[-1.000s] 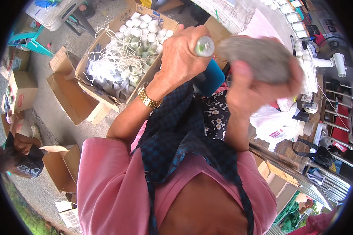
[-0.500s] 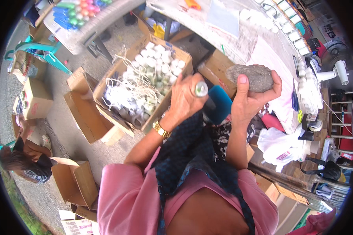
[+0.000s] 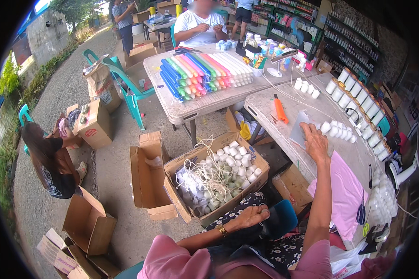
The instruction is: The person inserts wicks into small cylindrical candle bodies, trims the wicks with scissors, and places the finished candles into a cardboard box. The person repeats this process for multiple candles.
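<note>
My left hand [image 3: 251, 217] is low over my lap, fingers curled and pressed together; what they hold, if anything, is hidden. Just beside it is a dark teal, rounded panel [image 3: 285, 215]. On the right-hand table, my right hand [image 3: 315, 145] reaches out with fingers stretched down over the edge of a clear plastic sheet [image 3: 299, 128]. Short white candles [image 3: 336, 130] stand in rows just right of those fingers. Near my left hand, a cardboard box [image 3: 260, 179] holds many short white candles, some greenish ones and tangled white string [image 3: 209, 179].
Coloured candle packs [image 3: 205, 74] lie on the far table [image 3: 165, 104]. An orange-handled tool [image 3: 280, 109], pink cloth [image 3: 344, 195] and scissors [image 3: 361, 209] lie on the right table. Empty cartons [image 3: 146, 181] stand on the ground. One person [image 3: 51, 158] sits left, another [image 3: 200, 28] behind the far table.
My right hand has moved forward to the table; the stone it held is out of sight. My left hand has lowered toward my lap. The view has tilted up.
</note>
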Demonstrator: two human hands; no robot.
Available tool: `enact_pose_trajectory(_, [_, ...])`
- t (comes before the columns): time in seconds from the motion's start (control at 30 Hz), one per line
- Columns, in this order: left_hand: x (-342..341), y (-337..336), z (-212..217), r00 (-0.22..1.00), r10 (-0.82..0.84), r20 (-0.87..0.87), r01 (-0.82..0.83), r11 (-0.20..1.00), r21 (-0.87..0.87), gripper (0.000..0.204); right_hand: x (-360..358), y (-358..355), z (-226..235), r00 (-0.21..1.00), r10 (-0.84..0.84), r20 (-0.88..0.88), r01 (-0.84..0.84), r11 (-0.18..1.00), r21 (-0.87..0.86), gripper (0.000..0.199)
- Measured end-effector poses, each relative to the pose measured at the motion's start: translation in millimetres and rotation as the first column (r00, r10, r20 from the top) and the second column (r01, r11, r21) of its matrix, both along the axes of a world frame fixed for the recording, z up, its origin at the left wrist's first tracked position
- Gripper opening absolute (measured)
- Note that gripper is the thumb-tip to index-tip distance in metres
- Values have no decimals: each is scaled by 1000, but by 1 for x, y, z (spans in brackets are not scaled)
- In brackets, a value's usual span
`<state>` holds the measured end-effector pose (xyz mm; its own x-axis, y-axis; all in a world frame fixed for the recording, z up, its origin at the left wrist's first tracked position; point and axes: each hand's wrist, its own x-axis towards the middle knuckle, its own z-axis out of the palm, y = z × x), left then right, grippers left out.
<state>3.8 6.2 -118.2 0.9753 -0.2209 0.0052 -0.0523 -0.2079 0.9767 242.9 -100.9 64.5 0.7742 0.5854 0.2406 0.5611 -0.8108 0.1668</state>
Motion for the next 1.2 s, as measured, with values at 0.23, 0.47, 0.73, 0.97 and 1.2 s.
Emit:
enact_pose_trajectory(0.23, [-9, -17, -1, 992, 87, 93, -87, 996, -7, 29, -29, -1, -17, 993, -15, 116, -4, 986, 166, 64])
enact_pose_trajectory(0.47, [-8, -21, 5, 986, -59, 158, 13, 961, 277, 40, -167, -13, 71, 653, 714, 253, -615, 304, 727, 38])
enact_pose_trajectory(0.73, [-15, -10, 56, 925, -262, 274, 203, 953, 227, 37, -255, -53, 99, 551, 759, 348, -504, -30, 863, 13])
enact_pose_trajectory(0.97, [-8, -19, 111, 981, -194, 27, 195, 951, -239, 42, -220, -92, -58, 716, 630, -302, 82, 354, 932, 66])
enact_pose_trajectory(1.2, [7, -25, 150, 924, -166, 344, 76, 963, 259, 36, -225, -173, -54, 695, 491, -526, 312, 453, 835, 17])
